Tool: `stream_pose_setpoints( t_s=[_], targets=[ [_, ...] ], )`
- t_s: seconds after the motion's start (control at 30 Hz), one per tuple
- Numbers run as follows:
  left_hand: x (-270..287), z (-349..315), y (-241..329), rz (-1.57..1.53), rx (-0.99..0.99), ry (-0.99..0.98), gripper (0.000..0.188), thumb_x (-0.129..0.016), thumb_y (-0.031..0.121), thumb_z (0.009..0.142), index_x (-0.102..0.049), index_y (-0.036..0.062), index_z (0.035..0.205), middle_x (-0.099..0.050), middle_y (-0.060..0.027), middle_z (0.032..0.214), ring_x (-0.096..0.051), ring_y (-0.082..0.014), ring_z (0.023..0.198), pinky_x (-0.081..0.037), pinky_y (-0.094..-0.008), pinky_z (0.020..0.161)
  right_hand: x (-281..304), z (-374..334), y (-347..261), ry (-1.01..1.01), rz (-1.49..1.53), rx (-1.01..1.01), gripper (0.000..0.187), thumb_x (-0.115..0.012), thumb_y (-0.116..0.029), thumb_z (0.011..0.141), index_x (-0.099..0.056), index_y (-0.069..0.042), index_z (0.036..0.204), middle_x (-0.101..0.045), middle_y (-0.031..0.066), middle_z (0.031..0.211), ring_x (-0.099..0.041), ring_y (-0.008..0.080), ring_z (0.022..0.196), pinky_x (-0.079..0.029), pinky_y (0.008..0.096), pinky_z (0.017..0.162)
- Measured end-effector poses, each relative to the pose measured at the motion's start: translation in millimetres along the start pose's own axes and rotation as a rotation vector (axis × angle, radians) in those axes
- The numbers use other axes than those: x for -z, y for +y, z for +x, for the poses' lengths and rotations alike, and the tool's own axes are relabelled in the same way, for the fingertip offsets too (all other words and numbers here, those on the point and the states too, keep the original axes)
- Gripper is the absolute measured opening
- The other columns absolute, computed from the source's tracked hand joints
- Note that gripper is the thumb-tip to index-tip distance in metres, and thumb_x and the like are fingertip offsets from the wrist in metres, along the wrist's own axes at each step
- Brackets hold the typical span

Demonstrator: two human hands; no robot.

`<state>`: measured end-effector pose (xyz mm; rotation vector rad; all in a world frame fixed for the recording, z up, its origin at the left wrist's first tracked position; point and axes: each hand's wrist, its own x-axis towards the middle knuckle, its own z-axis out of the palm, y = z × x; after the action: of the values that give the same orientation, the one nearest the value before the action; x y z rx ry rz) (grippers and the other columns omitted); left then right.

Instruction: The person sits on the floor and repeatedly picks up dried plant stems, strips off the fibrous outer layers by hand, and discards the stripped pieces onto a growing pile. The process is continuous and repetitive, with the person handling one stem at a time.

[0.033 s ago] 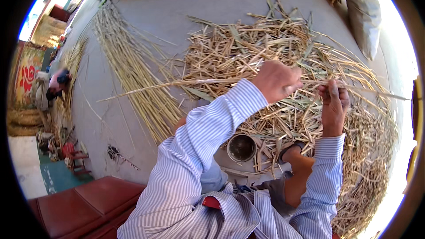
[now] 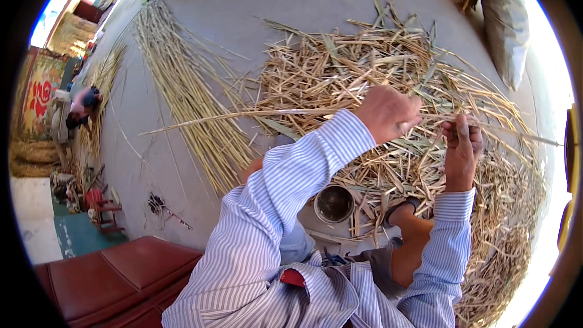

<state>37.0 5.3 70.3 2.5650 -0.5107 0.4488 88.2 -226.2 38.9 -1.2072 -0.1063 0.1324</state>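
Observation:
My left hand [image 2: 388, 112] is closed around a long pale reed stalk [image 2: 243, 118] that runs level across the view, its thin end pointing left. My right hand [image 2: 463, 146] grips the same stalk a little further right, thumb up, with dry leaf strips around the fingers. Both hands are raised over a big heap of dry husks and leaves [image 2: 364, 61] that spreads on the grey floor in front of me. Both arms are in blue-striped sleeves.
A row of stripped reeds [image 2: 182, 91] lies on the floor to the left. A round dark bowl [image 2: 334, 203] stands by my knee and sandalled foot [image 2: 402, 209]. A red cushioned bench [image 2: 115, 273] is at lower left, a white sack [image 2: 507, 24] at upper right. Another person [image 2: 82, 106] crouches far left.

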Motion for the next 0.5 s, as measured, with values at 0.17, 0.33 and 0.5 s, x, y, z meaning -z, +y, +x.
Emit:
stream_pose_setpoints(
  t_s=[0.17, 0.33, 0.5],
  targets=[
    [3.7, -28.3, -25.2, 0.243, 0.097, -0.144, 0.029, -0.064, 0.032, 0.085, -0.054, 0.0078, 0.073, -0.053, -0.0075, 0.053, -0.059, -0.0289, 0.052, -0.045, -0.0422, 0.051, -30.7, -7.3, 1.3, -0.056, 0.010, 0.002, 0.015, -0.062, -0.018, 0.094, -0.061, -0.005, 0.102, -0.067, 0.0059, 0.090, -0.067, 0.0153, 0.078, -0.056, 0.0257, 0.071],
    [6.3, -25.7, -20.6, 0.127, -0.041, 0.128, 0.020, -0.066, 0.025, 0.084, -0.057, 0.0083, 0.079, -0.061, -0.0061, 0.069, -0.062, -0.0236, 0.072, -0.045, -0.0410, 0.079, -53.0, -5.3, 7.3, -0.069, -0.090, -0.110, 0.013, -0.061, -0.018, 0.095, -0.061, -0.005, 0.098, -0.068, 0.0070, 0.089, -0.068, 0.0170, 0.080, -0.055, 0.0270, 0.070],
    [36.6, -51.0, -41.8, 0.237, 0.062, 0.033, 0.019, -0.067, 0.022, 0.084, -0.057, 0.0092, 0.074, -0.058, -0.0078, 0.062, -0.056, -0.0260, 0.059, -0.038, -0.0405, 0.064, -49.9, 10.8, 12.0, -0.084, 0.126, -0.249, 0.015, -0.064, -0.017, 0.092, -0.061, -0.004, 0.099, -0.067, 0.0070, 0.087, -0.067, 0.0157, 0.076, -0.056, 0.0272, 0.068]
  ],
)
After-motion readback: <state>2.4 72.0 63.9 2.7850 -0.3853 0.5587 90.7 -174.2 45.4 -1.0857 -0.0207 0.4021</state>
